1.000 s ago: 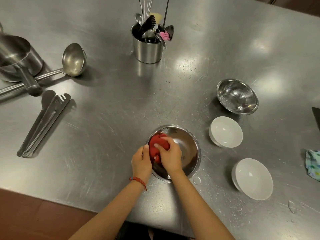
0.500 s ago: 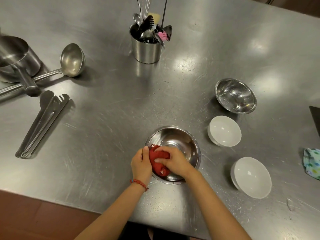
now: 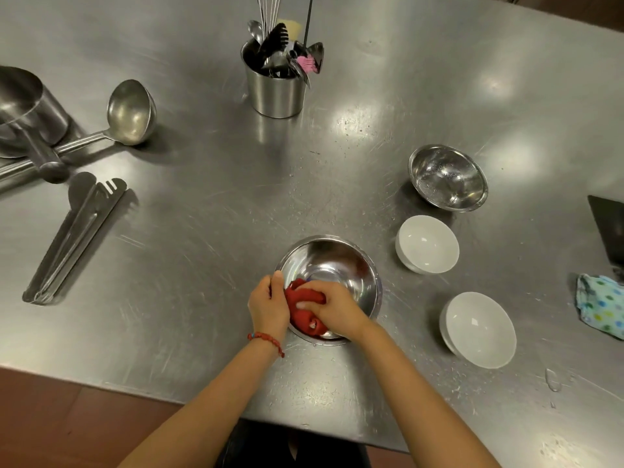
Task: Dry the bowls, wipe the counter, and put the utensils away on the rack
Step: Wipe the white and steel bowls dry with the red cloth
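A steel bowl (image 3: 337, 261) sits on the steel counter (image 3: 209, 211) near its front edge. My left hand (image 3: 268, 307) grips the bowl's left rim. Inside the near part of the bowl, my right hand (image 3: 337, 307) presses a red cloth (image 3: 302, 312). To the right lie a second steel bowl (image 3: 447, 177), wet with droplets, and two white bowls (image 3: 427, 243) (image 3: 479, 327). At the far left are a ladle (image 3: 130, 111) and steel tongs (image 3: 72, 238). A steel utensil holder (image 3: 275, 87) with several utensils stands at the back centre.
A steel pot (image 3: 27, 109) with a long handle is at the far left edge. A dotted cloth (image 3: 601, 305) and a dark flat object (image 3: 609, 231) lie at the right edge. Water drops (image 3: 552, 380) sit near the front right. Brown floor shows past the counter's front edge.
My right hand has swept the red cloth from the bowl's upper left down to its near side. My left hand has stayed on the rim.
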{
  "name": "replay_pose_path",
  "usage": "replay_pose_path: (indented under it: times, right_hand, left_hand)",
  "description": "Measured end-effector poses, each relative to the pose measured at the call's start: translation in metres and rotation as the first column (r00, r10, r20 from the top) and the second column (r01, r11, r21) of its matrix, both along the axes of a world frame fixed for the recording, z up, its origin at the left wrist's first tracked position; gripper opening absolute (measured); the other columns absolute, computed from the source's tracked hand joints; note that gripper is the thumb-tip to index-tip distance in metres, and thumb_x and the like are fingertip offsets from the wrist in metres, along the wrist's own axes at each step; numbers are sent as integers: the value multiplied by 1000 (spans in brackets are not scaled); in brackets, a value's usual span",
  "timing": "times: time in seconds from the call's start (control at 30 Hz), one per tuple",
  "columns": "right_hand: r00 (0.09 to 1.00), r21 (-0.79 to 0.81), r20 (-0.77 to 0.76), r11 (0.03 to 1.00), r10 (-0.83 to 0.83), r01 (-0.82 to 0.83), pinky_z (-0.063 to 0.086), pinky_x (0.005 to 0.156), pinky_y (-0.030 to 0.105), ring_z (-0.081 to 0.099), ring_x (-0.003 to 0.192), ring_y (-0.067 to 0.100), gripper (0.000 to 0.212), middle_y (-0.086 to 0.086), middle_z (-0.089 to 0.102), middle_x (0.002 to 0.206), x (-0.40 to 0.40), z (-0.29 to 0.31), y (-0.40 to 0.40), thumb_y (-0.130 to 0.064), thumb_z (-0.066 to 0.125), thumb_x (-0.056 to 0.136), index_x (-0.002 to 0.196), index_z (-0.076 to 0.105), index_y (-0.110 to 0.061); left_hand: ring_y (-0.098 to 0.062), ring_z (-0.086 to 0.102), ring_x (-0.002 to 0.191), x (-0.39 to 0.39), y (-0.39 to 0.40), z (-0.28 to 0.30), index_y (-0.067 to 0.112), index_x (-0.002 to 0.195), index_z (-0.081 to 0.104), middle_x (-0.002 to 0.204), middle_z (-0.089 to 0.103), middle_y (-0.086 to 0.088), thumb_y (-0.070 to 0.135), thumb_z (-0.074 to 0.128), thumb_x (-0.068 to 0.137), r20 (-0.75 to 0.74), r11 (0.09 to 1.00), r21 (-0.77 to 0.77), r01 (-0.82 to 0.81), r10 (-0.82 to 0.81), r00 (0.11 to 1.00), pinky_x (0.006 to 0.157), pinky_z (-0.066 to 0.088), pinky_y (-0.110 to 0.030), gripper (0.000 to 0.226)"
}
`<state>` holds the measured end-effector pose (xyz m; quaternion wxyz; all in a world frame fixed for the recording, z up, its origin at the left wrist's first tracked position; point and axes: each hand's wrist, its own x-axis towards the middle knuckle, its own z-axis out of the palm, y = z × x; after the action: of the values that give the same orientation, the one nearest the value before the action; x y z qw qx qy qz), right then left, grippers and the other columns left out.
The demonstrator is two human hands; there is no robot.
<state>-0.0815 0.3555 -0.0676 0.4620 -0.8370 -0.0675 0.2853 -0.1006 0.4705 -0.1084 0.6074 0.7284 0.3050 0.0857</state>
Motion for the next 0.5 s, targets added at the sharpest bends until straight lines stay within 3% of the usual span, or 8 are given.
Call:
replay_pose_path:
  times: [0.1,0.17,0.27,0.37,0.43,0.5]
  right_hand:
    - [968,-197,-13,949,249,-247,41,64,2,65,96,23,27,5,68,108,8,7,-10,-14,66,83,110,65,-16]
    - [929,-329,-71,871,362,-365,41,60,9,67,90,27,28,7,69,105,16,11,-20,-11,65,84,111,64,-15]
    - [917,-445,-22,817,399,-366,42,70,20,68,88,26,24,10,71,99,24,15,-22,-11,65,83,107,65,-13]
    - [954,-406,8,873,300,-271,44,74,19,67,85,20,19,9,72,90,18,12,-16,-14,66,82,100,68,-12]
    - [997,-276,-24,958,77,-80,52,73,19,67,71,18,14,8,71,81,9,6,-9,-12,65,82,96,68,-10]
    - [988,-202,25,968,-150,152,51,73,15,64,63,14,13,9,71,79,0,-2,2,-13,65,83,95,69,-9]
  left_hand:
    - [-8,28,49,4,11,0,18,49,31,49,31,3,16,51,91,0,998,-29,55,-55,999,47,28,-23,47]
    - [-7,28,48,14,20,0,17,49,31,49,30,3,17,54,89,-1,993,-34,112,-112,994,46,27,-23,46]
    - [-6,29,47,32,27,5,17,51,32,50,30,1,21,58,87,-16,978,-68,197,-198,980,45,29,-21,45]
    - [-11,29,50,40,34,10,20,49,29,51,31,1,37,54,89,-100,975,-131,182,-195,976,50,30,-26,49]
    - [-14,31,54,29,34,9,20,52,31,54,33,-2,45,45,91,-151,975,-164,149,-174,973,57,31,-30,49]
    - [-16,37,60,6,24,3,15,58,40,60,39,-6,41,44,92,-137,982,-173,77,-102,985,62,35,-31,44]
